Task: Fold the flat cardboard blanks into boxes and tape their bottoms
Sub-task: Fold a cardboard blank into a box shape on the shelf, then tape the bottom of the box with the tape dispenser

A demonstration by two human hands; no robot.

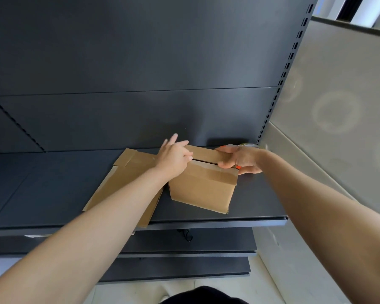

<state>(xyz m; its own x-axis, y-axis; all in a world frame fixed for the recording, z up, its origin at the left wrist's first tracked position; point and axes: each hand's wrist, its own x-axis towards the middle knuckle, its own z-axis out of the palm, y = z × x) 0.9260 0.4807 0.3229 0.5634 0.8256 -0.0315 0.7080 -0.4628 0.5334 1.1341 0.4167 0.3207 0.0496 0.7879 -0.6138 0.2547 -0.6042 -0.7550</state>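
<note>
A brown cardboard box [203, 187] stands folded on the dark shelf [53, 185], its two closed flaps facing up with a seam between them. My left hand [173, 157] presses on the left end of those flaps, some fingers lifted. My right hand [244, 160] is at the right end of the seam, thumb on the near flap, gripping a tape dispenser [248, 145] with orange parts, mostly hidden behind the hand. Flat cardboard blanks [127, 172] lie stacked to the left of the box, partly under my left forearm.
A dark back panel rises behind the shelf, with a slotted upright [281, 84] at its right end. A beige wall [338, 95] stands close on the right. Lower shelves [184, 249] sit below the front edge. Bare shelf surface stretches to the left.
</note>
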